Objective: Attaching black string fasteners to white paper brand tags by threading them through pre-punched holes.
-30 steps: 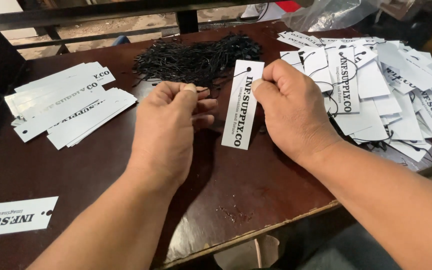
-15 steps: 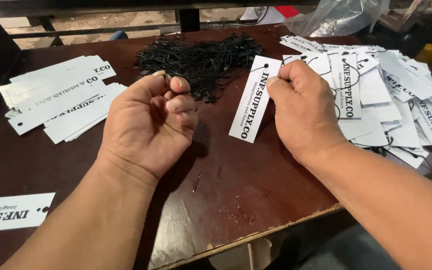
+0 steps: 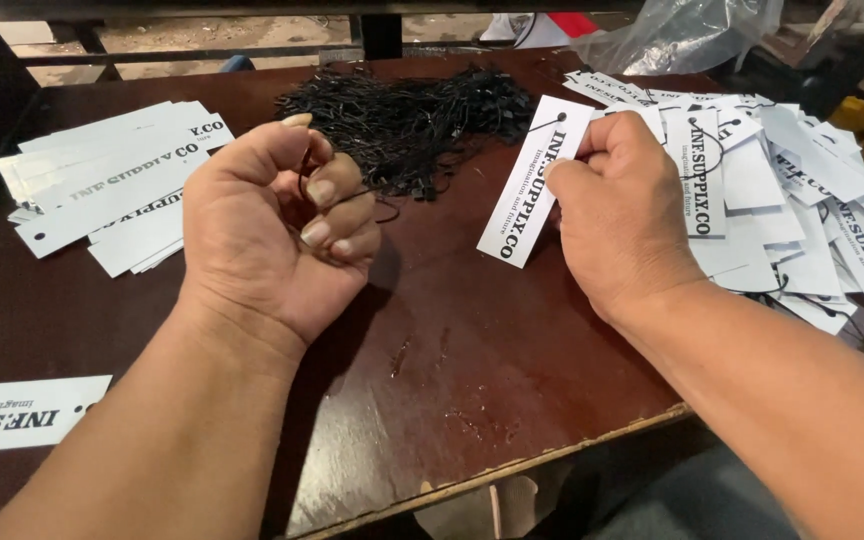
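Head view: the left hand (image 3: 272, 230) is curled into a loose fist over the table (image 3: 472, 370), and what it grips is mostly hidden — only a thin black string (image 3: 384, 212) shows, trailing from under the bent fingers toward the string pile (image 3: 407, 120). Whether the fingertips actually pinch that string I cannot tell. The right hand (image 3: 622, 215) is clamped on a white tag (image 3: 535, 180), thumb and fingers closed on its right edge; the tag is tilted, its top end with the punched hole already threaded by a black loop. The fingertips behind the tag are out of sight.

Loose tags (image 3: 792, 200), some strung, lie heaped at the right, partly covered by the right hand and cut off by the frame edge. A neater stack (image 3: 112, 180) lies at the left, and one single tag (image 3: 22, 412) is cropped at the lower left. A crumpled clear bag (image 3: 682, 35) sits at the far edge — its contents are not readable.
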